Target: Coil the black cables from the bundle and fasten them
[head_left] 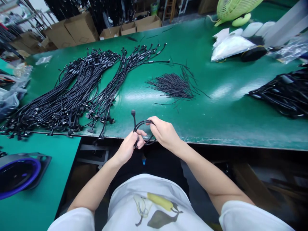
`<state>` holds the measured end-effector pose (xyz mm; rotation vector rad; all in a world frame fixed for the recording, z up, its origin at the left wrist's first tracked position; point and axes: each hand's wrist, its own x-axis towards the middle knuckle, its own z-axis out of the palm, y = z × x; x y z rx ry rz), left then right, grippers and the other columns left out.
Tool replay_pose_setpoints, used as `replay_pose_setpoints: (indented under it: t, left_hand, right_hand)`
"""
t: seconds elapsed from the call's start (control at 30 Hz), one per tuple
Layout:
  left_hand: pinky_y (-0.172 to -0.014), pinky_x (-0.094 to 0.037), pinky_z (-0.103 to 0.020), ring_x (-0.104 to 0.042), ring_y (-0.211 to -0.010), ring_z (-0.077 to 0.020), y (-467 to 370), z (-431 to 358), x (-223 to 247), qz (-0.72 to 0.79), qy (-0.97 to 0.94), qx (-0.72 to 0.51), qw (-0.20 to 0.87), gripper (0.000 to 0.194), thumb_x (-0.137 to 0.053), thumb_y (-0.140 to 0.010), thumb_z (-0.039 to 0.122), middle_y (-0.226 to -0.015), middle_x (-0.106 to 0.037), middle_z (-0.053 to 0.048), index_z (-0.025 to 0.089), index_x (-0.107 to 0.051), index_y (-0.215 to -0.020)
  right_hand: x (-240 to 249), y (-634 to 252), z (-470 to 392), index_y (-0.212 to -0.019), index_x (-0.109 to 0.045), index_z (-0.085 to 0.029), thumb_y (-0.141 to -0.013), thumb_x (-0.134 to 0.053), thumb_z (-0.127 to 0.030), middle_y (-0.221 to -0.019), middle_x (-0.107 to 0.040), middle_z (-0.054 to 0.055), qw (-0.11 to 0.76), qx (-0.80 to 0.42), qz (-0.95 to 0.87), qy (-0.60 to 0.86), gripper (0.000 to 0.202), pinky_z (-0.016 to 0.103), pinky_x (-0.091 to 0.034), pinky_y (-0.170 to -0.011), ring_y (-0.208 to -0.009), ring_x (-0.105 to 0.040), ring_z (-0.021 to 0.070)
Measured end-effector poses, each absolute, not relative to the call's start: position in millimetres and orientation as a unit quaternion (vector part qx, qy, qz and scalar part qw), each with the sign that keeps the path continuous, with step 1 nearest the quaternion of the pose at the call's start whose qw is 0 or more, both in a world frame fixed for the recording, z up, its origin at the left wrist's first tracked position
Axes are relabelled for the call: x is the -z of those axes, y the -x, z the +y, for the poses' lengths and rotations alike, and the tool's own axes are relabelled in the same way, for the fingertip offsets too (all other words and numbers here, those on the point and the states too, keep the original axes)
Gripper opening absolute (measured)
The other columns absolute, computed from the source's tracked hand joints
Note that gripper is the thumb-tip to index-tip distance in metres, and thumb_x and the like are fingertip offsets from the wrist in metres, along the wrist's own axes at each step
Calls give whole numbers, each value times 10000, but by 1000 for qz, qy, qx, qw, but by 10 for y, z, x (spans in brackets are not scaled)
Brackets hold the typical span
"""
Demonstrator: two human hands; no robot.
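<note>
A black cable (145, 122) is bent into a loop between my two hands, just over the front edge of the green table (134, 106). My left hand (130, 144) pinches it at the left side of the loop, and one connector end sticks up above the fingers. On the right side of the loop, my right hand (163, 130) is closed around the strands. Beyond them lies a pile of thin black ties (172, 85). Long black cables with connectors at both ends (77, 83) are heaped on the left.
Coiled black cables in bundles (286, 89) lie at the right edge. A white plastic bag (231, 45) and a green fan (233, 9) stand at the back right. Cardboard boxes (81, 29) line the far side. A purple-rimmed black device (21, 175) sits on the lower left table.
</note>
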<state>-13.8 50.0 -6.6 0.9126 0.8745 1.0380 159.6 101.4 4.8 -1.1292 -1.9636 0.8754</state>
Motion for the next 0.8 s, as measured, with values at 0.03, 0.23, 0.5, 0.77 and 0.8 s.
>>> replay_pose_setpoints:
  t: [0.03, 0.23, 0.5, 0.77, 0.8]
  left_hand:
    - [-750, -407, -315, -412, -567, -112, 151, 504, 71, 392, -431, -451, 676, 381, -511, -914, 512, -635, -449, 37, 172, -622, -1044]
    - [-744, -416, -303, -438, -592, -110, 103, 550, 102, 418, -451, -470, 634, 282, -554, -905, 459, -688, -461, 32, 188, -607, -964]
    - [-709, -452, -317, -511, -650, -145, 6, 586, -27, 354, -360, -527, 684, 444, -527, -868, 593, -617, -430, 25, 192, -463, -688]
    - [-791, -462, -308, -571, -728, -128, 39, 547, 122, 458, -474, -430, 617, 147, -553, -904, 296, -759, -546, 16, 170, -526, -974]
    - [-803, -468, -310, -585, -762, -131, 29, 552, 125, 468, -478, -422, 612, 133, -557, -890, 267, -825, -571, -3, 165, -531, -971]
  right_hand:
    - [-89, -1590, 1009, -951, -558, -205, -906, -370, -251, -856, -632, 38, 355, -392, -732, 430, 199, 266, -456, -676, -715, -588, 153]
    - [-61, -1398, 934, -942, -568, -213, -865, -484, -310, -913, -596, 13, 464, -639, -496, 362, 149, 271, -507, -754, -868, -602, 148]
    - [30, -1295, 977, -909, -656, -202, -866, -607, -479, -1103, -584, 42, 535, -633, -445, 339, 284, 294, -467, -949, -933, -583, 131]
    - [45, -1237, 954, -950, -669, -211, -784, -688, -534, -1004, -638, 36, 504, -721, -348, 325, 363, 219, -513, -692, -858, -598, 123]
    - [49, -1230, 935, -972, -666, -218, -798, -674, -533, -1053, -641, 43, 505, -714, -356, 330, 360, 212, -512, -663, -880, -607, 130]
